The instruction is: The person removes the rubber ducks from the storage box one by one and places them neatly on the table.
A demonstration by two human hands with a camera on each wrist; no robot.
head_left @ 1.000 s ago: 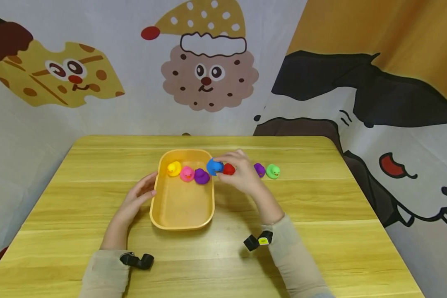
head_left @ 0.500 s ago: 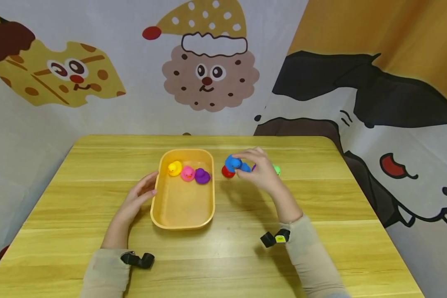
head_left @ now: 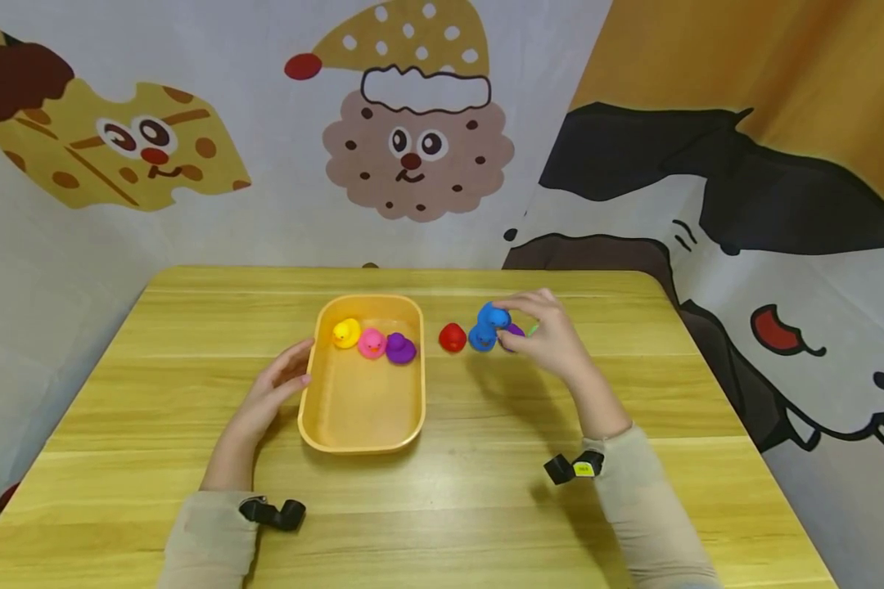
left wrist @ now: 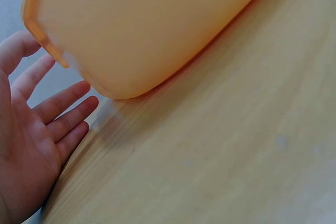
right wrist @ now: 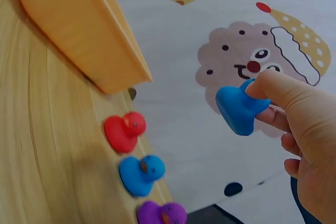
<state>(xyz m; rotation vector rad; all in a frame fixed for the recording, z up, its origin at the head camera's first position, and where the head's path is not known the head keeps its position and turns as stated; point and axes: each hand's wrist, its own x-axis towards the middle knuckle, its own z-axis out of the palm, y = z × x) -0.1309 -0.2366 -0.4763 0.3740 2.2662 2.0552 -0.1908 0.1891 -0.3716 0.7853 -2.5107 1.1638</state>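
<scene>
My right hand [head_left: 552, 331] pinches a blue rubber duck [right wrist: 241, 106] between thumb and fingers, held up off the table. Below it on the table, a second blue duck [head_left: 482, 338] sits between a red duck [head_left: 453, 337] and a purple duck [right wrist: 160, 213]. A green duck [head_left: 534, 330] is mostly hidden behind my right hand. At the left side of the orange-yellow plastic tray [head_left: 361, 448], my left hand [head_left: 274, 388] rests with fingers fairly straight, its fingertips at the wall. Inside the tray are a yellow duck [head_left: 346, 333], a pink duck [head_left: 372, 343] and a purple duck [head_left: 401, 348].
The wooden table [head_left: 442, 523] carries the tray left of its middle, with the loose ducks in a row to the right. A cartoon-printed cloth [head_left: 265, 233] hangs behind the table's far edge.
My right hand has carried the blue duck rightward, from beside the tray's right rim to above the row, uncovering the red duck and the second blue duck. My left hand stays put.
</scene>
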